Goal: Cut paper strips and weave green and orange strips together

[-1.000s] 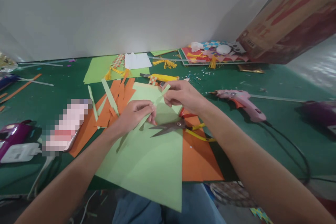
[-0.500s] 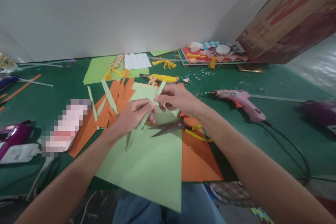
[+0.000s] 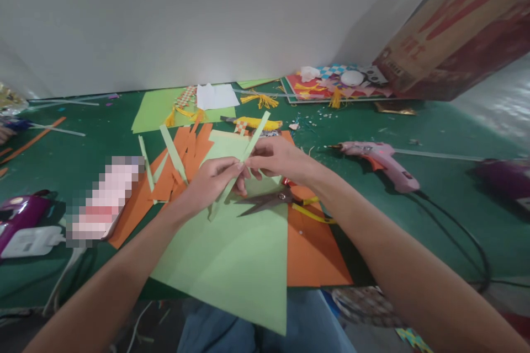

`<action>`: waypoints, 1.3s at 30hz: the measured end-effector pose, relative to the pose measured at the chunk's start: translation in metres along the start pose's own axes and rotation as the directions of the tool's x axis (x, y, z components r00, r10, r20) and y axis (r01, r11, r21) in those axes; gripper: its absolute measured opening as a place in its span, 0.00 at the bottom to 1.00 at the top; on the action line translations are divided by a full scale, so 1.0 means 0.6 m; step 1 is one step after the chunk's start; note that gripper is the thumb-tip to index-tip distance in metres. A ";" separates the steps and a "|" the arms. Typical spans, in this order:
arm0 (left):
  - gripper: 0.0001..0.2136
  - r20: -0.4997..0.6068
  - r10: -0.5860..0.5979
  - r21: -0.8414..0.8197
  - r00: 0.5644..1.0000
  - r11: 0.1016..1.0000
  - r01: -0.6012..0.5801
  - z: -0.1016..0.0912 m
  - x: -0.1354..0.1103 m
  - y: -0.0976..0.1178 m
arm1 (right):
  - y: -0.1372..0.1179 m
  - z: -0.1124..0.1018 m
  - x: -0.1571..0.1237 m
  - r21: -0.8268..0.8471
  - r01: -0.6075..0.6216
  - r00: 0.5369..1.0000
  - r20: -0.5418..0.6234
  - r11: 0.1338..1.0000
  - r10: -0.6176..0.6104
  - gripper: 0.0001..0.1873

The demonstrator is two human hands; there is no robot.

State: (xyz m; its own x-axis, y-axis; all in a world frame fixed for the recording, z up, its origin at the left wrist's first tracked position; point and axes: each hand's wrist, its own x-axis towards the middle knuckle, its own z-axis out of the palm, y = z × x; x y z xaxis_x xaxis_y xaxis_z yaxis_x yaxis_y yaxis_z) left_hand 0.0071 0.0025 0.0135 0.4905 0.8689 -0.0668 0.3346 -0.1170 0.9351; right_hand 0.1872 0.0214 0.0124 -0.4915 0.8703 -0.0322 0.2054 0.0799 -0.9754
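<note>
Between my two hands runs a pale green paper strip (image 3: 257, 135), slanting up to the right with its lower end over a green sheet. My left hand (image 3: 217, 175) pinches it between thumb and finger near the middle. Close beside, touching or nearly touching, my right hand (image 3: 275, 159) has its fingertips closed on the same strip. Under both hands lies the large light green paper sheet (image 3: 223, 265), overhanging the table's front edge. Scissors (image 3: 281, 197) with yellow handles rest open on it, just below my right hand. Orange paper (image 3: 314, 248) shows from beneath.
Orange paper strips (image 3: 194, 149) and a pixelated phone (image 3: 105, 198) lie to the left. A pink glue gun (image 3: 379, 160) with a cord rests at right. Further back are a yellow cutter (image 3: 259, 123), yellow tassels (image 3: 260, 100), a craft tray (image 3: 290, 96) and a paper bag (image 3: 447, 38).
The green strip has slid upward through my fingers, so more of it sticks out above and its lower end sits higher. My right hand has shifted slightly downward, closer to my left.
</note>
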 end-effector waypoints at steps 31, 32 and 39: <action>0.13 -0.190 0.057 -0.218 0.980 0.971 -0.099 -0.042 0.008 -0.011 | 0.015 -0.082 0.009 0.201 0.344 0.604 -0.796 0.917 -0.052 0.13; 0.13 -0.221 0.065 -0.243 0.973 0.963 -0.120 -0.044 0.010 -0.013 | 0.017 -0.081 0.010 0.210 0.343 0.601 -0.798 0.915 -0.042 0.13; 0.12 -0.459 0.081 -0.329 0.885 0.909 -0.255 -0.066 0.016 -0.017 | 0.016 -0.084 0.012 0.260 0.340 0.603 -0.798 0.904 0.003 0.12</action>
State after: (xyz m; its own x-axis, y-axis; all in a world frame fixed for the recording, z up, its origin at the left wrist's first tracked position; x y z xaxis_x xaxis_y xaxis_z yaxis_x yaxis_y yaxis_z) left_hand -0.0236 0.0313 0.0168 0.0914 0.9800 0.1767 -0.0856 -0.1691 0.9819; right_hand 0.2284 0.0527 0.0138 0.3796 0.9126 0.1519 -0.2017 0.2419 -0.9491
